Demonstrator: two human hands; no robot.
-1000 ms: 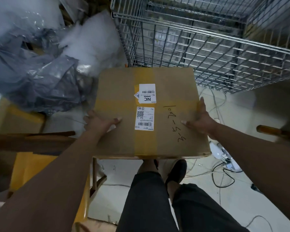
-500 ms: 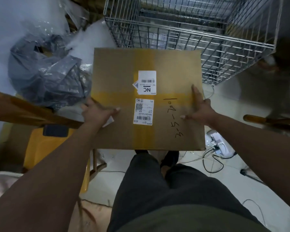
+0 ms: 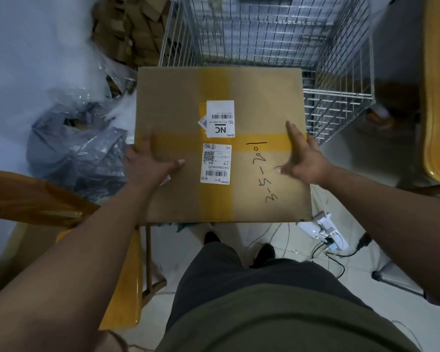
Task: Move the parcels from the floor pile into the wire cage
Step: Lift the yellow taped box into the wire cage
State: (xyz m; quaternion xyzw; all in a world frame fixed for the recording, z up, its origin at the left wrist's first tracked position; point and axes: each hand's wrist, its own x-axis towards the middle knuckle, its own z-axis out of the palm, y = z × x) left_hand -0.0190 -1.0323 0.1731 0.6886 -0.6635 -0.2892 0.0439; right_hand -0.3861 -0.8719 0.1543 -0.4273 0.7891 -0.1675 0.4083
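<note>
Pose | left grip (image 3: 148, 163) clasps cardboard box (image 3: 252, 97) left edge, thumb atop | right grip (image 3: 305, 162) clasps right edge

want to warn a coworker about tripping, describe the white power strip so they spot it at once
From the wire cage, look down to the pale floor in front. Past the held cardboard box's near right corner lies the power strip, the only white block there, with dark cables plugged in.

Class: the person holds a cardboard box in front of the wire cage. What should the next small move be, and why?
Probably ease the cardboard box forward over the wire cage rim: left hand and right hand grip its sides, and its far edge just reaches the cage.
</note>
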